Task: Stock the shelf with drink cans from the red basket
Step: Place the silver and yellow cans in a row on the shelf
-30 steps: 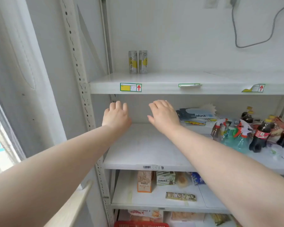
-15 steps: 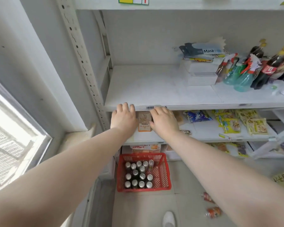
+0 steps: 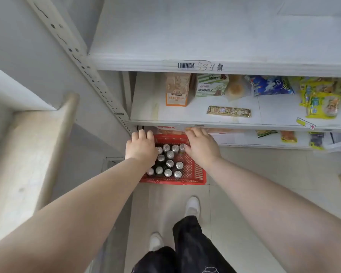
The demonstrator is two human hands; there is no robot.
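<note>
A white sticker (image 3: 186, 65) with a black bar code is sitting on the front edge of the shelf (image 3: 126, 63), near the top middle of the frame. Just right of it, hand-written marks (image 3: 209, 67) are showing what looks like "33", then a messy scribble. Below, an orange box (image 3: 177, 89) and a green and white box (image 3: 212, 85) are carrying Chinese words, too blurry to read. At the right, a small tag (image 3: 306, 123) on the lower shelf (image 3: 274, 115) is showing a red arrow.

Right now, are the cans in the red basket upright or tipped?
Upright: the cans in the red basket show round silver tops.
</note>
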